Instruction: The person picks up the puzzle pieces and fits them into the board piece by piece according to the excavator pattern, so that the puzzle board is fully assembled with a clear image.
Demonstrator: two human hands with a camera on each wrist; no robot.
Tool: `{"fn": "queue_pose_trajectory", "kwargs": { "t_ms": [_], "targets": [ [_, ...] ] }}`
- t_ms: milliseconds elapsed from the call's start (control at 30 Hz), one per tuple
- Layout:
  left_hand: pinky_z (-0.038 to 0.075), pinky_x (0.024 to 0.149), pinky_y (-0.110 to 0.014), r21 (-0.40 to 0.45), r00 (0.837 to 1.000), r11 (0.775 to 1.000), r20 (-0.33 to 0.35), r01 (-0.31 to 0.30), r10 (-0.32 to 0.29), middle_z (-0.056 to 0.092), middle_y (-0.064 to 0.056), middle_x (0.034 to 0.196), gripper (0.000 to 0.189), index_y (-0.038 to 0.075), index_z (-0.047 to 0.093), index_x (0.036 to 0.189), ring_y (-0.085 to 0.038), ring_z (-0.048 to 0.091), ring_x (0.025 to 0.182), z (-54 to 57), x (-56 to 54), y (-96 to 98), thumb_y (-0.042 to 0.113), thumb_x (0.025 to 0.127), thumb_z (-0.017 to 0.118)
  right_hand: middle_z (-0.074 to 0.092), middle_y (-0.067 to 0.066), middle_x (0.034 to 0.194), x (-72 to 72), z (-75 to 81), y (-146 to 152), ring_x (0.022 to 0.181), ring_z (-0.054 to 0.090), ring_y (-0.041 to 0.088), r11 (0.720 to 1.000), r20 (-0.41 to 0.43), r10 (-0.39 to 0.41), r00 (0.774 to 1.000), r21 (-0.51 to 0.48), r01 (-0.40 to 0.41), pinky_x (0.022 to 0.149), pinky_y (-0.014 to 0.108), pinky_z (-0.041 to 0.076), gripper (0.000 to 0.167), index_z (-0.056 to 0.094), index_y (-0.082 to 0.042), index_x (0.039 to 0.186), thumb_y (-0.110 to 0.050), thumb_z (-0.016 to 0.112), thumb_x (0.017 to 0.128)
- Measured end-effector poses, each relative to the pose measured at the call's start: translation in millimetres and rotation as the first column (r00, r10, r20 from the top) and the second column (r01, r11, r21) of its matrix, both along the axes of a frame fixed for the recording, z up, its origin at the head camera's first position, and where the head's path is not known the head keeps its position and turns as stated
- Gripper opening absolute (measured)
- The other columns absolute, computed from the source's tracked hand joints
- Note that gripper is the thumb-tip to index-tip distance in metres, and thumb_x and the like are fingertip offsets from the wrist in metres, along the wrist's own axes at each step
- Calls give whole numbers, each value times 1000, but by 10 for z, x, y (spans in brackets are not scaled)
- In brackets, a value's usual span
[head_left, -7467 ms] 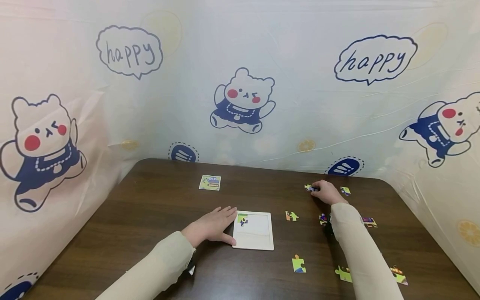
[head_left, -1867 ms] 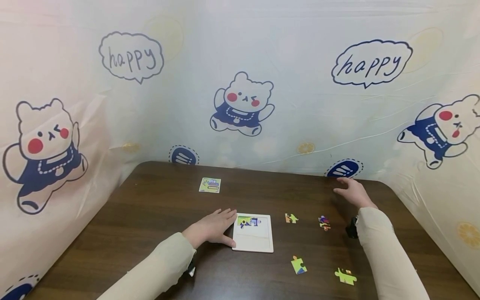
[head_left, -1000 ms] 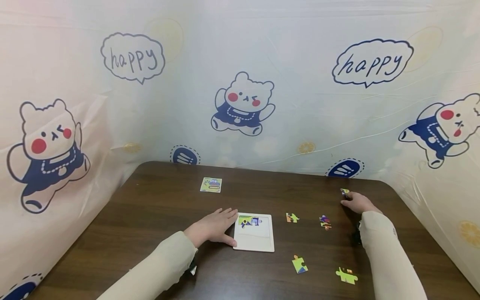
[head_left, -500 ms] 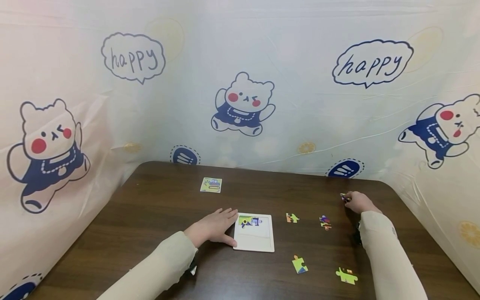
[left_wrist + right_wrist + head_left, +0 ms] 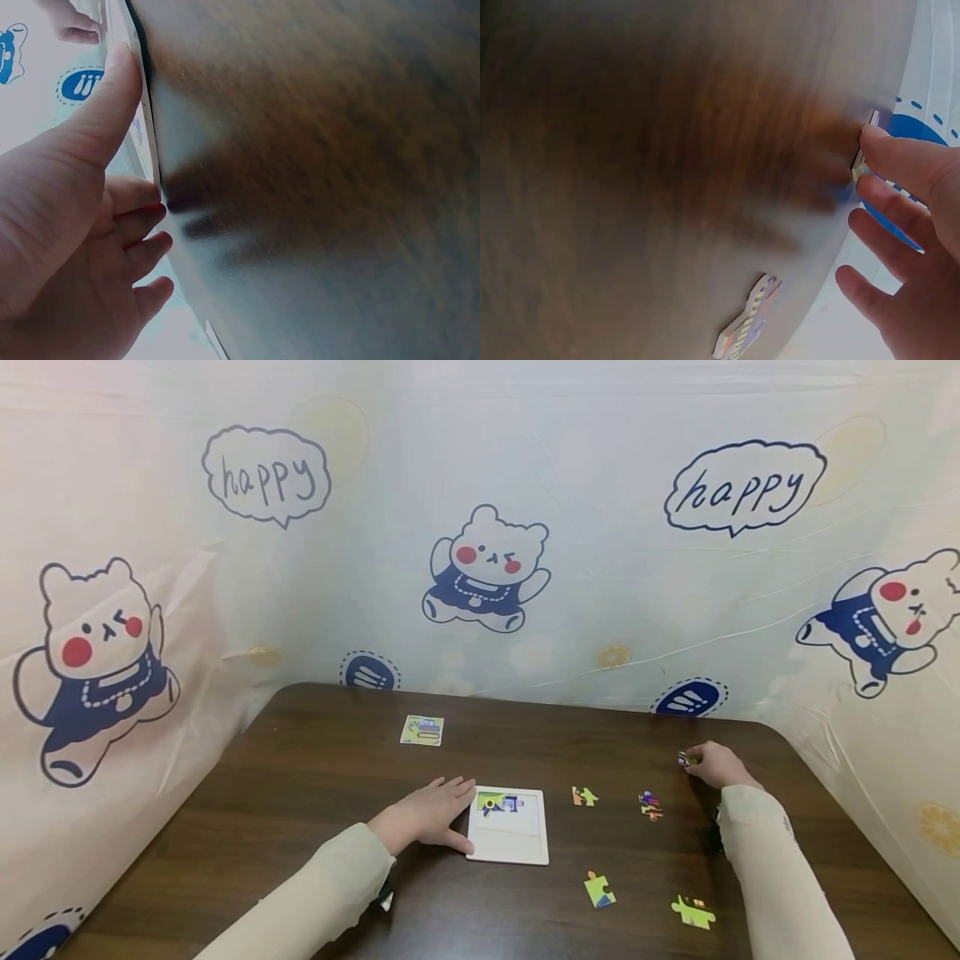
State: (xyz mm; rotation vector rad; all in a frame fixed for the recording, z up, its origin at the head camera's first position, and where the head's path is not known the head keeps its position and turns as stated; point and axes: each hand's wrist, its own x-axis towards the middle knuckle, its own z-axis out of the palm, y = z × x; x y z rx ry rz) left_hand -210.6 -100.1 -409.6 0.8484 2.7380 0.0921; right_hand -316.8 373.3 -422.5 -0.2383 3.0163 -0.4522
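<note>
My left hand (image 5: 423, 814) rests at the left edge of a white puzzle tray (image 5: 506, 845), thumb at its near corner and fingertips at its far one. Two joined jigsaw pieces (image 5: 497, 802), green and purple, lie in the tray's upper left. Near the table's back right, my right hand (image 5: 716, 765) pinches a small jigsaw piece (image 5: 683, 759) between thumb and index finger. In the right wrist view, that piece (image 5: 859, 157) appears edge-on close over the table, the other fingers loosely bent. The left wrist view shows the left thumb (image 5: 112, 105) along the tray's side.
An orange-green piece (image 5: 585, 796) and a purple-orange piece (image 5: 650, 806) lie right of the tray. Nearer the front are two green pieces (image 5: 598, 890) (image 5: 693, 912). A square picture card (image 5: 422, 730) lies at the back left. A printed cloth (image 5: 600, 568) hangs behind the table.
A purple piece from the back right now sits beside the green one in the tray. My right hand has taken hold of another piece and turned it. The left hand stays put.
</note>
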Motion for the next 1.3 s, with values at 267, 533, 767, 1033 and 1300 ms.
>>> {"fn": "queue_pose_trajectory", "kwargs": {
  "t_ms": [267, 533, 767, 1033, 1300],
  "targets": [
    [17, 108, -41, 2, 1000, 1000, 0, -2, 2, 29, -10, 147, 88, 2, 35, 141, -25, 23, 135, -2, 0, 10, 54, 77, 65, 60, 28, 95, 15, -18, 20, 87, 56, 40, 999, -42, 16, 999, -29, -18, 80, 54, 43, 25, 61, 14, 96, -5, 65, 79],
    [18, 108, -42, -4, 1000, 1000, -7, 5, -5, 29, -11, 147, 88, 2, 35, 141, -25, 23, 135, 3, 1, 6, 54, 77, 65, 56, 34, 102, 48, 40, -96, 95, 53, 45, 998, -24, 9, 1000, -59, -10, 83, 56, 42, 35, 56, 18, 104, -8, 65, 82],
    [18, 108, -42, -3, 1000, 1000, -4, -3, 3, 29, -11, 147, 87, 2, 35, 141, -25, 23, 135, 4, 8, -5, 53, 77, 65, 58, 28, 101, 26, 121, -317, 94, 54, 41, 986, -109, 91, 990, -126, -105, 81, 54, 44, 35, 58, 15, 105, -10, 67, 82],
    [19, 108, -42, -8, 1000, 1000, -14, 2, -2, 30, -11, 146, 87, 1, 36, 140, -26, 23, 135, 18, 14, -2, 53, 77, 66, 57, 21, 100, 81, 254, -699, 94, 54, 36, 958, -207, 158, 965, -205, -201, 82, 51, 44, 34, 60, 11, 106, -10, 69, 81],
    [19, 108, -42, -14, 1000, 1000, -21, 3, -4, 30, -12, 146, 87, 1, 36, 140, -26, 23, 135, 26, 22, 6, 53, 77, 65, 56, 17, 106, 225, 385, -1153, 101, 53, 35, 930, -224, 250, 942, -214, -298, 85, 50, 43, 36, 61, 5, 111, -13, 69, 82]
  ]
}}
